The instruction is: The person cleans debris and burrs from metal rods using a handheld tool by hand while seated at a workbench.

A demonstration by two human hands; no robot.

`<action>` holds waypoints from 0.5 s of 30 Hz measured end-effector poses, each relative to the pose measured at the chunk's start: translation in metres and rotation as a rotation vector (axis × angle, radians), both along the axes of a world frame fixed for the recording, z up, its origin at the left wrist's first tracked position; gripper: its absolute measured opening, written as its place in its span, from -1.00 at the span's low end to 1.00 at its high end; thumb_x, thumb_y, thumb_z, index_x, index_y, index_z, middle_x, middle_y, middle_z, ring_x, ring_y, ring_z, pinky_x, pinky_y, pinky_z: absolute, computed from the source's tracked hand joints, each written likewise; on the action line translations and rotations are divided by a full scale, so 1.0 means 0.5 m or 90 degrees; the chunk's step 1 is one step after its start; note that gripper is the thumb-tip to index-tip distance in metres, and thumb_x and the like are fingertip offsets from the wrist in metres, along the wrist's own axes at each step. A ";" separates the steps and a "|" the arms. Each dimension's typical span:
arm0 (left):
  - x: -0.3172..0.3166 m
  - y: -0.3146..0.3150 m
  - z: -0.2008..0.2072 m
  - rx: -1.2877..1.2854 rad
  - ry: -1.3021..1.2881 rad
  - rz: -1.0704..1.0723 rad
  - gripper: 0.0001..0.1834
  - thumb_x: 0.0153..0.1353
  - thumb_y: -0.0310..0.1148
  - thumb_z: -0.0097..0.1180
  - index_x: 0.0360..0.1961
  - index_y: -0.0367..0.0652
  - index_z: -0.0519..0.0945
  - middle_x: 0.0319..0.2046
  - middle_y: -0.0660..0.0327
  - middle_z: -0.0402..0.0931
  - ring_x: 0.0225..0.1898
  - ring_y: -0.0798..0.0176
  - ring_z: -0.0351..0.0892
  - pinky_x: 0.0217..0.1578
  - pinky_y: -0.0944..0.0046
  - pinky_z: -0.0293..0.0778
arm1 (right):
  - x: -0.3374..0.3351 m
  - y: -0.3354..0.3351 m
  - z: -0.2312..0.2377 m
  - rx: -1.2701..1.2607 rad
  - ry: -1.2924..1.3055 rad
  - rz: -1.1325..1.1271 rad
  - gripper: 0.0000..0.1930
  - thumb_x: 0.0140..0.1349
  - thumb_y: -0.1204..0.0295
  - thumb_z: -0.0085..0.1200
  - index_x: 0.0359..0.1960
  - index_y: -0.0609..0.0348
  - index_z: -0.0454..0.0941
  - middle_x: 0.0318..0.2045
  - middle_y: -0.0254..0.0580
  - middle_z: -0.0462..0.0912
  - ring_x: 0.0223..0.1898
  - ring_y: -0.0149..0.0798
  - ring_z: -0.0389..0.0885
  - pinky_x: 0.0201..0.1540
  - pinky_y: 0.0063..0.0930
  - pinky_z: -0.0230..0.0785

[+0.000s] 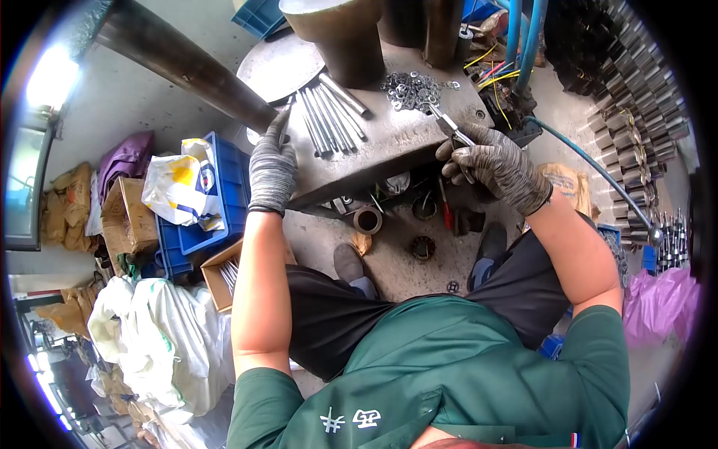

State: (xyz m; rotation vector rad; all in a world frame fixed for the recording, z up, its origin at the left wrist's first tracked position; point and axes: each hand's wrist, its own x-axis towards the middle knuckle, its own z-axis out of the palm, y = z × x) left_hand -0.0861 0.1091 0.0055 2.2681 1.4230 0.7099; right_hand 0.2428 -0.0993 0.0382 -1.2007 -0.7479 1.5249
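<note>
One metal tool [447,123] held in right hand [495,163], by small rings [411,91], far tabletop [400,136]; left hand [272,176], cannot tell grip. Probably ring-picking step; next needs careful aim.

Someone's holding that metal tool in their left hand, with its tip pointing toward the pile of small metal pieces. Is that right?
Not quite: the head view shows the metal tool in the right hand, not the left hand. Its tip does point toward the pile of small metal pieces.
</note>
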 end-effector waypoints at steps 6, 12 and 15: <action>-0.010 0.021 0.003 0.069 0.240 0.092 -0.74 0.32 -0.36 0.21 0.00 -0.05 0.77 0.08 -0.08 0.59 0.09 -0.13 0.57 0.20 0.05 0.49 | -0.018 0.002 -0.003 0.009 -0.078 -0.011 -0.60 0.26 0.48 0.17 0.14 0.31 0.54 -0.15 -0.28 0.65 -0.17 -0.39 0.67 -0.08 -0.52 0.55; 0.013 0.026 0.003 0.185 0.226 0.076 -0.71 0.31 -0.22 0.26 -0.02 -0.11 0.75 -0.01 -0.05 0.62 0.08 -0.12 0.58 0.16 0.00 0.50 | -0.012 0.006 -0.022 0.118 -0.320 0.058 -0.71 0.16 0.54 0.17 -0.06 0.25 0.53 -0.26 -0.35 0.58 -0.25 -0.44 0.50 -0.08 -0.47 0.45; 0.038 0.016 -0.001 0.093 0.100 0.056 -0.62 0.35 -0.15 0.27 0.09 -0.11 0.69 -0.03 -0.02 0.65 -0.05 -0.05 0.68 0.04 0.06 0.57 | -0.025 0.013 -0.023 0.250 -0.669 0.007 -0.74 0.09 0.59 0.11 -0.13 0.24 0.53 -0.32 -0.10 0.57 -0.26 -0.11 0.58 -0.09 -0.30 0.46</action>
